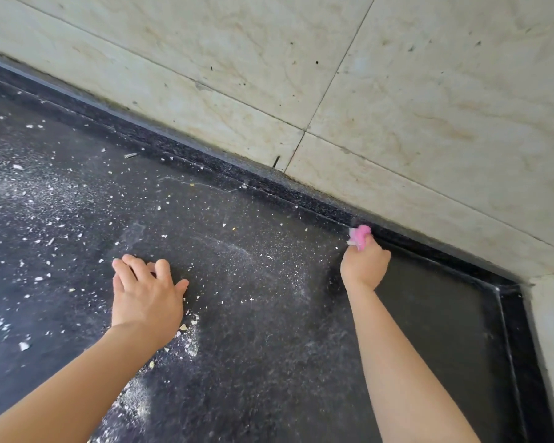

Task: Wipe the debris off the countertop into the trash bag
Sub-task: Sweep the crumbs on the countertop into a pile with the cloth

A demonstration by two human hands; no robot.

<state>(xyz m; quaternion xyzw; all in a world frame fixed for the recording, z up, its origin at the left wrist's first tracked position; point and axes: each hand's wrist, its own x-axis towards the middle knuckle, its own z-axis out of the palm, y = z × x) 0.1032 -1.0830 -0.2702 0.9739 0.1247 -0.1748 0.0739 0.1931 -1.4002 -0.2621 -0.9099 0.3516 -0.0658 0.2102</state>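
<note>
Black speckled stone makes up the counter (269,362), which fills the lower and left parts of the frame and meets a raised dark stone lip (205,155) running diagonally from the upper left down to the right corner. Above that lip stands a wall of pale cream marble tiles (397,91) with thin grey grout lines and a few dark specks.

White and yellowish crumbs and fine dust, the debris (29,199), lie scattered thickly over the left half of the counter, with a thinner trail near the lower centre. The stretch at the lower right, by the corner, looks much cleaner.

The left hand (144,292) lies flat on the counter at centre left, palm down, fingers spread and holding nothing, with debris all around it.

The right hand (365,266) is at centre right, curled into a fist around a small pink cloth (360,235), which pokes out above the knuckles and presses against the foot of the raised lip. Something whitish sits at the cloth's left edge, perhaps a fold or gathered dust; the blur hides which.
</note>
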